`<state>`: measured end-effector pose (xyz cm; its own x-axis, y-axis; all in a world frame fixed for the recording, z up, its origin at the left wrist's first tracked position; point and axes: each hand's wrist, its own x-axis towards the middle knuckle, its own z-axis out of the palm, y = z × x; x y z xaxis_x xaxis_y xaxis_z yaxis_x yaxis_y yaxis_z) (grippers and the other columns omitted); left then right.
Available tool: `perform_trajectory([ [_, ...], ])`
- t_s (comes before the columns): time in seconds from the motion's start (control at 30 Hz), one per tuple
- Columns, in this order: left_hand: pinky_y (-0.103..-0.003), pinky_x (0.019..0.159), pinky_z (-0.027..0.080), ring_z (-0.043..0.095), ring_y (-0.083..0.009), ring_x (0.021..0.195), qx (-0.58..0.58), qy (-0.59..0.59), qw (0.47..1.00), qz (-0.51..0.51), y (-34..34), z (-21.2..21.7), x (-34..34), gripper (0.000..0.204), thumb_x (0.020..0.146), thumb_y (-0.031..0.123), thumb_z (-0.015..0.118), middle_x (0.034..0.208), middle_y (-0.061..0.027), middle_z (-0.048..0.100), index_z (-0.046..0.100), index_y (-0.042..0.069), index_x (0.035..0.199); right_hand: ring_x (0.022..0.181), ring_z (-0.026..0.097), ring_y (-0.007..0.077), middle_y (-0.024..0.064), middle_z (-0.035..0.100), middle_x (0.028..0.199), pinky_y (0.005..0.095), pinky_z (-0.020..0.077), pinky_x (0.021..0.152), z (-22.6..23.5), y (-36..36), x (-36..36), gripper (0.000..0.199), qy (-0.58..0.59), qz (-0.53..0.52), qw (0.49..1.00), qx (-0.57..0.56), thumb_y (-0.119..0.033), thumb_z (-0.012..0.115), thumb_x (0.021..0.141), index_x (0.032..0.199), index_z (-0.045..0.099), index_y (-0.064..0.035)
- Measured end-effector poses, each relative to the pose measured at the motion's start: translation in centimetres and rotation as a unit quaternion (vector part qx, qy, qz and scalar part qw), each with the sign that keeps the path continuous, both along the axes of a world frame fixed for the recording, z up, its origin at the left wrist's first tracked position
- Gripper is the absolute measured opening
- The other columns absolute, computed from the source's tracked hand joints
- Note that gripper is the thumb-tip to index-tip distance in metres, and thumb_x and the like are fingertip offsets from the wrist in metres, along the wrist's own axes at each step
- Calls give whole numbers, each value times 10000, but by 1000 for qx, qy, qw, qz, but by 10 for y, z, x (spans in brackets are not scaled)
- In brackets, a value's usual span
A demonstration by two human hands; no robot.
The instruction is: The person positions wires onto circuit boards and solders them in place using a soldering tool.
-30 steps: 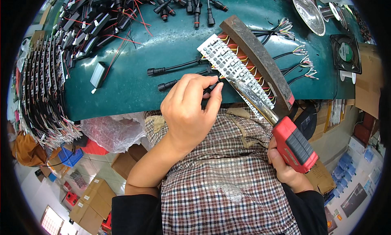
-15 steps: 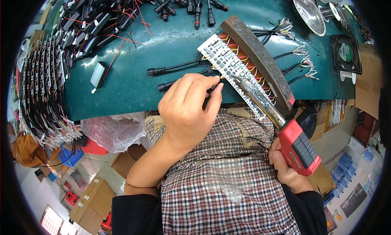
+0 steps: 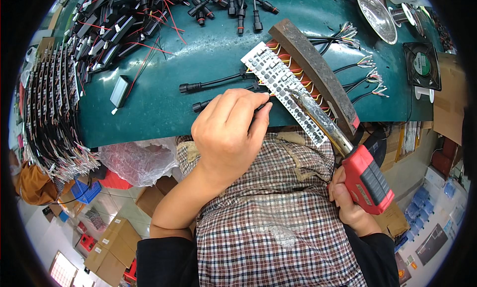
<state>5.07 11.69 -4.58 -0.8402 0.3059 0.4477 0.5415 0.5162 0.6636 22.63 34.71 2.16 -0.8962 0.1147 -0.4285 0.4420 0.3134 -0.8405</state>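
Note:
My left hand (image 3: 226,130) pinches a black cable (image 3: 201,106) near its stripped end. The coloured wire ends come up to the left edge of a white circuit board strip (image 3: 266,63), and the fingers hide part of the cable. In my right hand (image 3: 345,200) is the red and black handle of a soldering iron (image 3: 365,180). Its metal barrel lies slantwise over the board, with the tip above the board's middle. Red, yellow and white wires run from the board's far side under a dark, heavy bar (image 3: 313,68). Another black cable (image 3: 208,83) lies beyond my left hand, reaching the board.
Black modules with red wires (image 3: 112,33) are heaped at the far left; one grey module (image 3: 119,92) lies apart. Bundled wired strips (image 3: 52,103) hang over the left edge. Stripped cable ends (image 3: 372,78), a small fan (image 3: 421,66) and a metal dish (image 3: 376,17) are on the right.
The soldering iron has shifted slightly to the right, its tip drawing a little away from the board's left edge. My left hand has barely moved.

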Motion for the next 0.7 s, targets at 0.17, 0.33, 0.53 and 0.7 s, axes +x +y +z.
perform_trajectory([
  [0.17, -282, 605, 573, 706, -192, 738, 0, -51, 999, -20, -3, 11, -4, 215, 768, -34, 829, 892, -91, 726, 753, 28, 959, 800, 667, 250, 98, 677, 871, 360, 523, 747, 4, -5, -2, 147, 1, -34, 999, -3, -82, 708, 914, 1045, 690, -18],
  [0.33, -306, 633, 554, 703, -219, 763, -22, -11, 997, -68, -9, 12, -17, 236, 728, -31, 831, 889, -77, 719, 767, 33, 946, 797, 669, 253, 102, 679, 876, 365, 524, 736, 4, -2, 2, 146, -4, -22, 1000, 3, -85, 710, 910, 1039, 692, -20],
  [0.53, -327, 601, 519, 661, -216, 708, -88, 95, 981, -141, -13, 12, -31, 247, 695, -22, 801, 884, -49, 714, 769, 56, 928, 786, 672, 264, 107, 679, 878, 375, 524, 708, 2, 0, 8, 149, -12, -23, 1000, 6, -89, 721, 895, 1025, 695, -21],
  [0.7, -321, 579, 512, 660, -201, 704, -104, 122, 969, -186, -18, 10, -40, 229, 700, 1, 771, 889, -34, 720, 768, 79, 915, 755, 673, 286, 109, 672, 864, 385, 522, 671, 0, 2, 5, 168, 47, 33, 996, 71, -78, 741, 850, 1002, 699, -19],
])
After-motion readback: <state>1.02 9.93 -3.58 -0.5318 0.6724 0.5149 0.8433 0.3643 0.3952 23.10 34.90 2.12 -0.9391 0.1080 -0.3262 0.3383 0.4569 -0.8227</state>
